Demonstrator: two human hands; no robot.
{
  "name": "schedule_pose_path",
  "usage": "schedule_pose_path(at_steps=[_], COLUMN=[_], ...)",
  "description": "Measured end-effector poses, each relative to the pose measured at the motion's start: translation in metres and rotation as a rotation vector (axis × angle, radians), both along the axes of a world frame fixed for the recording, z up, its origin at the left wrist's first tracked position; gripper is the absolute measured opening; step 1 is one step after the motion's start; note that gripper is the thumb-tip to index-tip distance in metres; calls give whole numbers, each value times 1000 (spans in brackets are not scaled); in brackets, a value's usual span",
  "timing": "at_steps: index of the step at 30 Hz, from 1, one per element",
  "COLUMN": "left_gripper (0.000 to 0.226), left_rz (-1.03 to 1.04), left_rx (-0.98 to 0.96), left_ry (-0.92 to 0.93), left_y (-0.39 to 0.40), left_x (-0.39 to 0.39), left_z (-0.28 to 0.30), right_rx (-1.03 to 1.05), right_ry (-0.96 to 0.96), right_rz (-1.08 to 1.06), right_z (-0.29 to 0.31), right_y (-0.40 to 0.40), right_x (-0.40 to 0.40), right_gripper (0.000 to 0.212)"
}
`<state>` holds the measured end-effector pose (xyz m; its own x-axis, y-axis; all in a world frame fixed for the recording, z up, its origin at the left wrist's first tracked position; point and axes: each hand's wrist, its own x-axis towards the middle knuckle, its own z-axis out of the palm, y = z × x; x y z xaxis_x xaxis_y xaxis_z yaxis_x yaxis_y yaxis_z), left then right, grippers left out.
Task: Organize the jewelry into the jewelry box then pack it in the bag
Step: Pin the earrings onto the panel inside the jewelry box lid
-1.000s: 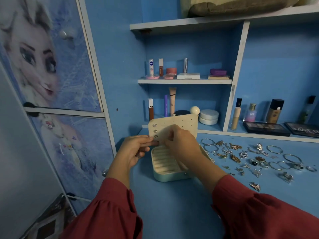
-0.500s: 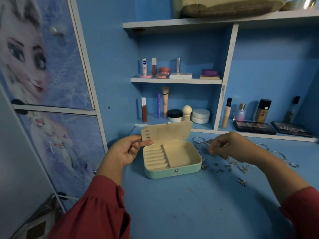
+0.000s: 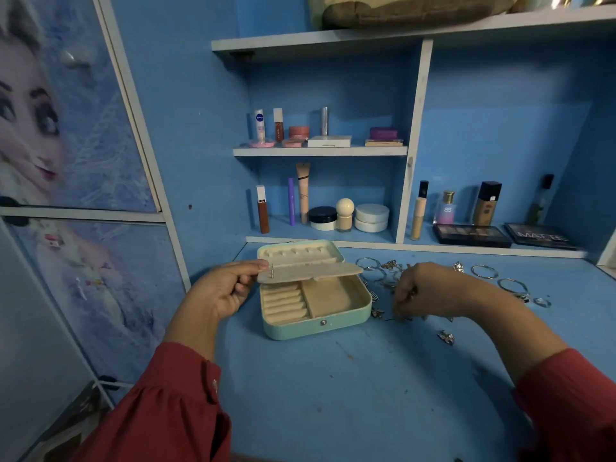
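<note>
A mint-green jewelry box (image 3: 316, 326) lies open on the blue desk, its lid (image 3: 300, 253) tipped back. My left hand (image 3: 226, 291) pinches the left end of the cream earring panel (image 3: 313, 271), held nearly flat over the box, with earring posts sticking out below. Just right of the box, my right hand (image 3: 430, 290) hovers over the scattered jewelry (image 3: 383, 271), its fingers curled down onto small pieces; what they pinch is hidden. Silver hoops (image 3: 485, 271) and rings (image 3: 541, 301) lie farther right. The bag is not identifiable.
Cosmetics stand on the shelves behind: tubes and jars (image 3: 333, 215), bottles (image 3: 486, 205), two dark palettes (image 3: 471, 235). A printed wardrobe door (image 3: 66, 161) closes off the left. A small earring (image 3: 446, 336) lies alone near the front of the blue desk (image 3: 333, 395).
The earring panel has swung down from upright to nearly flat. My right hand left the panel and moved right onto the jewelry pile. My left hand keeps hold of the panel.
</note>
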<state>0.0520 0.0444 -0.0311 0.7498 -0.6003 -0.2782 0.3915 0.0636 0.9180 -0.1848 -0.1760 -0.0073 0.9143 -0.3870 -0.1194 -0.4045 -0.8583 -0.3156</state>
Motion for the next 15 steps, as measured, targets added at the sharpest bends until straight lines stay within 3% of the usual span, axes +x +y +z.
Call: schedule_pose_path(at_steps=[11, 15], left_gripper=[9, 13], left_rz=[19, 6], left_rx=[0, -8], left_ry=[-77, -78], left_y=[1, 2], left_x=[-5, -6], left_z=[2, 3], right_rx=[-99, 11], right_ry=[3, -203], right_rz=[20, -74], right_z=[-8, -3], right_y=[-1, 4], right_x=[4, 3], right_gripper=[8, 9])
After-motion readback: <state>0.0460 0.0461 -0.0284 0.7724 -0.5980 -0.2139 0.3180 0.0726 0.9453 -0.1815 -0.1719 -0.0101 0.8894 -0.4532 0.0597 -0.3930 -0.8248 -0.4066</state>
